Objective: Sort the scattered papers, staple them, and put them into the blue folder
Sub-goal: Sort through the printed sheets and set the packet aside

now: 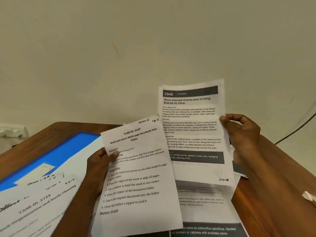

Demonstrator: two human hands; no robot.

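Mid-sort: my left hand point(100, 165) pinched the task sheet point(138, 178), right hand point(242, 134) pinched the kitchen sheet point(192, 130) above the desk point(273, 194); next probably needed ordering them.

Head cam looks fwd/down, close over wooden table point(273, 168), wall behind.

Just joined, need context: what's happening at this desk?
A person is sorting papers. The left hand holds the sheet headed TASK ID: 3649; the right hand holds up the sheet numbered 2946. More papers lie on the wooden desk. The blue folder sits at left, partly covered by sheets. No stapler is in view.
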